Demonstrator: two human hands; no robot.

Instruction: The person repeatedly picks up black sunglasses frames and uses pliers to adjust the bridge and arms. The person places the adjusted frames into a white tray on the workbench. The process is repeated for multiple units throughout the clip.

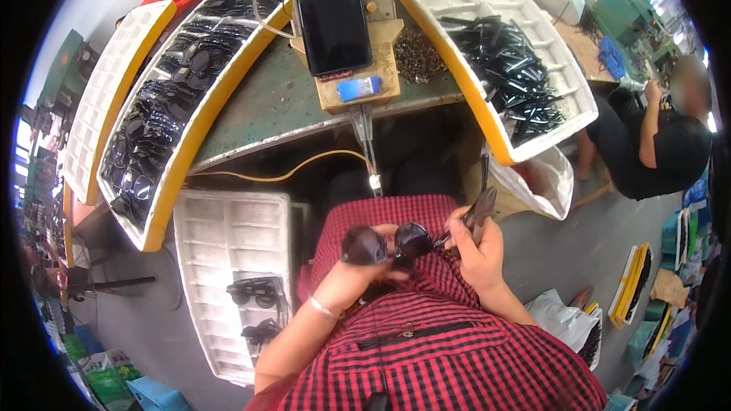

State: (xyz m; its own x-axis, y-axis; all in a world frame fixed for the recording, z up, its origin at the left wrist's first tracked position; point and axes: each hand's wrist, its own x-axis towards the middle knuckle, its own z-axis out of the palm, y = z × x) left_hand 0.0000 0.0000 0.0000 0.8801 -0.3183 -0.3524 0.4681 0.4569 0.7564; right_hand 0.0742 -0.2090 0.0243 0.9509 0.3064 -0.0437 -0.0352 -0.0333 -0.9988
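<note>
Hand, left (pixel 362 278), is closed round dark sunglasses (pixel 413 240) above red checked cloth (pixel 426 320); right hand (pixel 480 253) is clamped on a dark slender piece (pixel 480 211), side arm or tool not resolvable, its lower end near one lens. Step in hand: probably work at the frame's side; next move seems to call for a steady left grip and careful lining-up. Outward: white tray (pixel 217 259) with more glasses (pixel 263 291), left.
</note>
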